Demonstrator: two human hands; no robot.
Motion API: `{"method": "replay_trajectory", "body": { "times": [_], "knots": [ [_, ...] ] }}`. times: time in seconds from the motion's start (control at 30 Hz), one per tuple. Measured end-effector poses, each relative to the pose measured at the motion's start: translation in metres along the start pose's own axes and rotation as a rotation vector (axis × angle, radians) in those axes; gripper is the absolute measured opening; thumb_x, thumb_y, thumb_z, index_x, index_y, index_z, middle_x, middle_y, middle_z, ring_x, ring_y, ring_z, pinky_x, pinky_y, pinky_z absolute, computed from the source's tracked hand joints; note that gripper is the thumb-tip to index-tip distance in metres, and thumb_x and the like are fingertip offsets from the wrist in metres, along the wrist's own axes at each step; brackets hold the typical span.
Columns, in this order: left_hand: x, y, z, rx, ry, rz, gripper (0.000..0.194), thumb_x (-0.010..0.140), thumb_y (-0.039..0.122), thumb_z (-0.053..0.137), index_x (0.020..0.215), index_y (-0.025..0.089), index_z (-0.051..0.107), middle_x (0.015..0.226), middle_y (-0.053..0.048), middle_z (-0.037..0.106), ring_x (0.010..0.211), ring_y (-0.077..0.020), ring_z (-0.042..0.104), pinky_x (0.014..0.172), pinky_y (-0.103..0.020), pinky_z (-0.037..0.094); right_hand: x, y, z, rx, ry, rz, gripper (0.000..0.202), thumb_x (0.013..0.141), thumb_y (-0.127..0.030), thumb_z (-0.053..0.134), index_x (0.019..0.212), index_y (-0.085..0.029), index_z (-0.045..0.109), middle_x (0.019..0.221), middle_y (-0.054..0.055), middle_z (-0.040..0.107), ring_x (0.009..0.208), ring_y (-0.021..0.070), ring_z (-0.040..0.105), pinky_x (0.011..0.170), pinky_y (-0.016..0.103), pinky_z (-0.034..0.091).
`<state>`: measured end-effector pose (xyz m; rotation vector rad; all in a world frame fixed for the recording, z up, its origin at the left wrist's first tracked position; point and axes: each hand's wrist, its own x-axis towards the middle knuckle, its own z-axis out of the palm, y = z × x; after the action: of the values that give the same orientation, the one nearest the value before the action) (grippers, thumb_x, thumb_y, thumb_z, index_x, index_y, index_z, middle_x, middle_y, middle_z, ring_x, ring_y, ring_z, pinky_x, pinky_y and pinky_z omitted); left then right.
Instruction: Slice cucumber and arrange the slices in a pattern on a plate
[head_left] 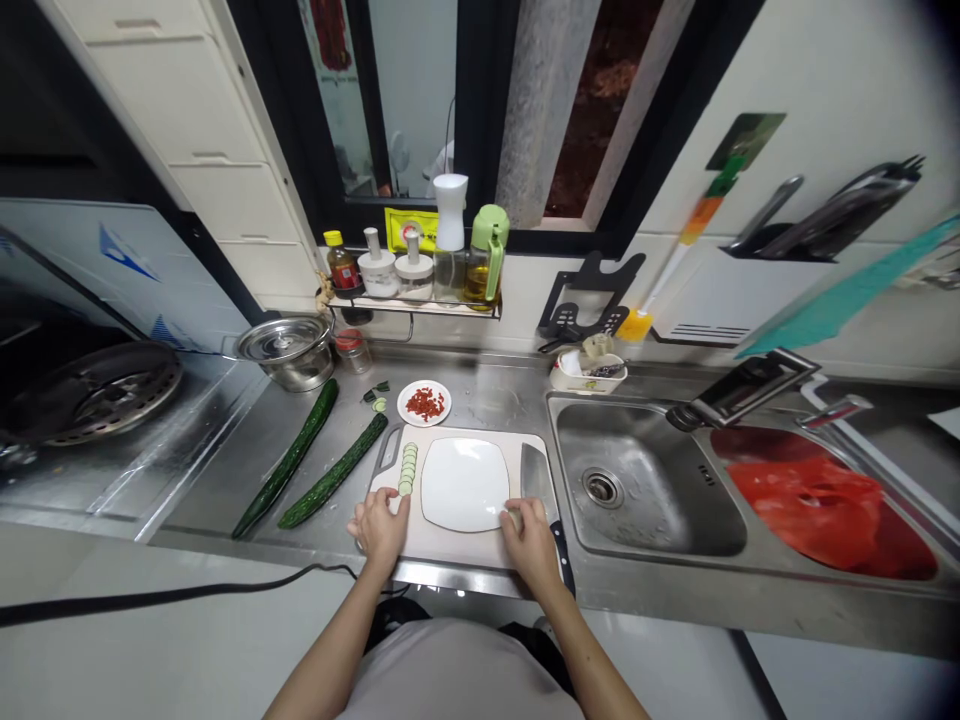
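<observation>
On the pale cutting board (450,552) lies a white squarish plate (465,485) with nothing on it. A row of overlapping cucumber slices (407,470) runs along the board's left side. My left hand (380,525) is at the near end of that row, fingers bent and apart, holding nothing that shows. At the plate's right edge is my right hand (531,540), thumb and forefinger drawn together; whether something small is between them is unclear. Beside it, a knife (535,472) rests on the board's right side, its black handle towards me.
Two cucumbers (334,472) lie left of the board. Behind it are a small dish (403,410) of red pieces and cucumber trimmings (379,405). A steel sink (645,500) is on the right, with a red bag (810,510) in the second basin. A seasoning shelf (420,303) hangs behind.
</observation>
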<state>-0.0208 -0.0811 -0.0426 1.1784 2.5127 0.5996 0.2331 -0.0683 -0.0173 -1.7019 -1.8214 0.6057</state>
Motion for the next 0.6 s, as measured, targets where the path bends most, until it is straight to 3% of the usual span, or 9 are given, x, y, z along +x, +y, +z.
{"method": "replay_trajectory", "body": {
  "times": [0.3, 0.6],
  "knots": [
    [0.0034, 0.0019, -0.0019, -0.04, 0.007, 0.008, 0.028, 0.079, 0.046, 0.056, 0.091, 0.023, 0.065, 0.099, -0.007, 0.065, 0.098, -0.0304, 0.051, 0.087, -0.045, 0.029, -0.0011, -0.0014, -0.0051, 0.065, -0.043, -0.015, 0.03, 0.087, -0.041, 0.044, 0.097, -0.019, 0.063, 0.103, 0.009, 0.059, 0.076, 0.0183, 0.06, 0.073, 0.031, 0.049],
    [0.0019, 0.0085, -0.0044, -0.11, 0.011, 0.015, 0.017, 0.08, 0.036, 0.055, 0.083, 0.022, 0.064, 0.094, -0.006, 0.067, 0.097, -0.029, 0.052, 0.089, -0.045, 0.028, -0.0038, -0.0028, -0.0091, 0.073, -0.055, -0.02, 0.031, 0.088, -0.042, 0.044, 0.096, -0.019, 0.063, 0.102, 0.009, 0.061, 0.072, 0.017, 0.059, 0.072, 0.03, 0.048]
  ]
}}
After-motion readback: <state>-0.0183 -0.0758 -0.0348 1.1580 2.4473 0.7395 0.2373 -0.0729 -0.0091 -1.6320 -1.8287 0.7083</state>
